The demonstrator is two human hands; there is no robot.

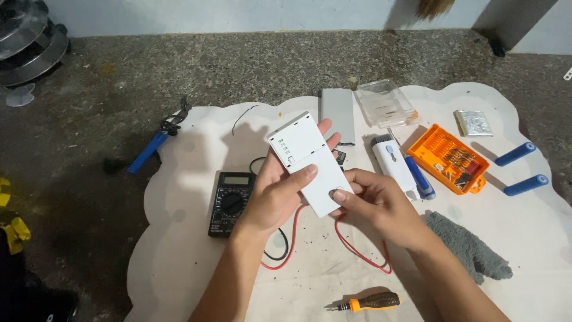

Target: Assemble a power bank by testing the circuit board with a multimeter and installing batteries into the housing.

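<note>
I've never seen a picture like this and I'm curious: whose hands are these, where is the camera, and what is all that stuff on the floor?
The camera sits on a person's head and looks down, so you see that person's own two bare hands. The left hand and the right hand together hold a flat white box with tiny green marks near its top.

Underneath is a white mat on a rough grey floor. On the mat lie a black meter with red and black wires, a small screwdriver with an orange handle, an orange case of screwdriver tips, a clear plastic box, a grey metal slab, two blue cylinders and a grey cloth. A blue-handled tool lies at the mat's left edge.
</note>
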